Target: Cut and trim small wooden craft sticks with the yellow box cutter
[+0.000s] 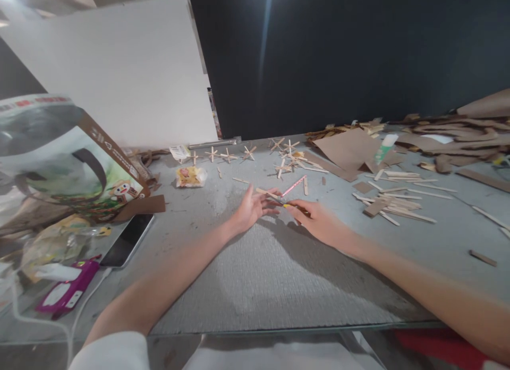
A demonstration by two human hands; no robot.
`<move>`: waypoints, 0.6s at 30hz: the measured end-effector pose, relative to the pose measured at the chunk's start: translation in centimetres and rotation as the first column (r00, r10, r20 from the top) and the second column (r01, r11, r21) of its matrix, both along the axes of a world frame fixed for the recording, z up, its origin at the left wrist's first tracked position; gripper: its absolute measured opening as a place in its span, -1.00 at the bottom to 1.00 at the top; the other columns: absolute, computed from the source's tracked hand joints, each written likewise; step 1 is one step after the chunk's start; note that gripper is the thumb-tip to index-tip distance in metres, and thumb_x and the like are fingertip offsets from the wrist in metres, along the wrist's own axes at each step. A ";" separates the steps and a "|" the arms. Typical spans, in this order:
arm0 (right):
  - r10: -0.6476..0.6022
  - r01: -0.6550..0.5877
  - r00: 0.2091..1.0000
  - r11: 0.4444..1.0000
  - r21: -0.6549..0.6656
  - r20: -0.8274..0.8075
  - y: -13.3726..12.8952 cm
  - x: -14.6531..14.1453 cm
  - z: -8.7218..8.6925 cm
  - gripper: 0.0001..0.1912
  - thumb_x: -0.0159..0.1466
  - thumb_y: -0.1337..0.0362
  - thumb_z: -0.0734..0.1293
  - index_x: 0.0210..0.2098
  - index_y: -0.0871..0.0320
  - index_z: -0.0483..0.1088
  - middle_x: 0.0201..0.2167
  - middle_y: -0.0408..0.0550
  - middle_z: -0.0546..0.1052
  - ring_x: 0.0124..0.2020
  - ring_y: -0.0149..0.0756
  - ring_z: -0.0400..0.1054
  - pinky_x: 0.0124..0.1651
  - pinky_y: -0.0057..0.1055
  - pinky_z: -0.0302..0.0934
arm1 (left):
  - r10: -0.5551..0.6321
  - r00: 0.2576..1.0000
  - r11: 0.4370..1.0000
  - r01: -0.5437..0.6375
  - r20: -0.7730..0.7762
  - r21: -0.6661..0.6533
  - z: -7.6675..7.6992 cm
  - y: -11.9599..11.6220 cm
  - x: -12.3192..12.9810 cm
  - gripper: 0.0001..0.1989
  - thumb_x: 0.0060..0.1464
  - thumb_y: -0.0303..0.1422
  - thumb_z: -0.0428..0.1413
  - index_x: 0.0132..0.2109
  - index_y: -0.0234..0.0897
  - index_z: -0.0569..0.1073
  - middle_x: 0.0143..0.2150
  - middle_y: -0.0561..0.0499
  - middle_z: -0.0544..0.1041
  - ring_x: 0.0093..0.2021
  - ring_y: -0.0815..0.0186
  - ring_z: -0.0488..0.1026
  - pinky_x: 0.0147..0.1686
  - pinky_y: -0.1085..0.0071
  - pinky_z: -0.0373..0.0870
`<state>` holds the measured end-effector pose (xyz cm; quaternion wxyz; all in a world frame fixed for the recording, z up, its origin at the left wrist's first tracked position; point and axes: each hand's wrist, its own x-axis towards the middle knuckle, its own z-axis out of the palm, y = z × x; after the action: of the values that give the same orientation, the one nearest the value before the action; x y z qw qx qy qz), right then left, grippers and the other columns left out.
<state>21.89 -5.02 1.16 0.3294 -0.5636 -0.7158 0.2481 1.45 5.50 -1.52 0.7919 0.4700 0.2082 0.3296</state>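
Observation:
My left hand (252,208) is over the middle of the table, palm turned inward and fingers partly spread. A pale flat wooden stick (263,192) lies between its thumb and fingers. My right hand (313,217) pinches a thin tool with a yellow part (287,205). The tool's narrow dark end reaches to the stick and the left fingers; its exact kind is too small to make out. Just behind both hands lies a pink patterned strip-like object (294,185), beside a short wooden piece (306,186).
Star shapes of crossed sticks (229,156) stand along the back. Loose wooden sticks (402,208), a glue stick (385,148) and brown cardboard (342,152) are on the right. A phone (127,241), purple device (69,287), large printed bag (75,157) and small yellow packet (190,177) lie left.

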 end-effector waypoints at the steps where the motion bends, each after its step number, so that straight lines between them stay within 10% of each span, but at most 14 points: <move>1: 0.009 -0.010 0.999 1.000 -0.026 -0.035 0.1 0.0 0.0 -0.48 0.46 -0.13 0.13 -0.21 0.12 0.52 -0.52 -0.13 0.47 -0.53 -0.31 0.27 -0.42 -0.37 0.10 | 0.025 1.000 1.000 -0.025 -0.001 0.012 0.0 -0.1 0.1 -0.35 0.43 0.07 -0.12 0.15 -0.38 0.58 0.17 -0.35 0.61 0.06 0.01 0.61 -0.01 0.14 0.50; 11: -0.013 -0.117 0.898 0.956 -0.268 -0.440 -0.1 -0.1 0.1 -0.52 0.33 -0.20 0.33 -0.14 0.12 0.43 -0.60 -0.34 0.20 -0.68 -0.49 -0.03 -0.62 -0.45 -0.14 | 0.172 0.983 0.957 -0.153 -0.058 0.246 0.4 -2.2 0.4 -0.27 0.21 -0.39 0.25 0.45 -0.09 0.19 0.13 -0.14 0.63 -0.07 0.20 0.66 -0.05 0.27 0.51; 18: 0.007 -0.177 0.872 0.937 -0.301 -0.490 -0.3 -0.2 0.1 -0.53 0.35 -0.11 0.33 0.05 0.11 0.36 -0.56 -0.36 0.20 -0.68 -0.51 -0.03 -0.65 -0.49 -0.15 | 0.212 0.970 0.923 -0.160 -0.116 0.351 0.1 -2.5 0.6 -0.10 0.10 -0.35 0.37 0.47 -0.05 0.12 -0.05 -0.05 0.66 -0.27 0.28 0.65 -0.13 0.32 0.53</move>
<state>21.69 -5.33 1.29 0.3834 -0.4965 -0.5847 0.5144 2.09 2.95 -1.39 0.6461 0.6010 0.2515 0.3977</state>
